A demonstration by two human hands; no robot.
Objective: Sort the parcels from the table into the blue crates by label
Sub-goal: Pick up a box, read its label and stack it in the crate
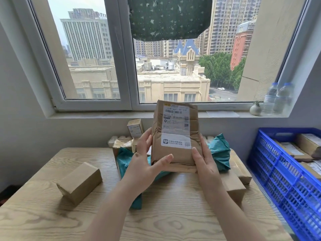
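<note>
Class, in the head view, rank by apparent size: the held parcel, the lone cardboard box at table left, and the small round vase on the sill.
1. held parcel, though nearest the camera
2. cardboard box
3. vase

The held parcel (175, 136) was wrinkled matt brown paper with a glossy white label. The counter (43, 221) showed pale, strongly grained wood. The crate (278, 173) was shiny blue lattice plastic; the mailer bags (219, 150) were crinkled teal plastic film.

Held parcel (175, 134) above table (43, 214) center; box (79, 182) left; crate (271, 171) right w/ parcels inside.
</note>
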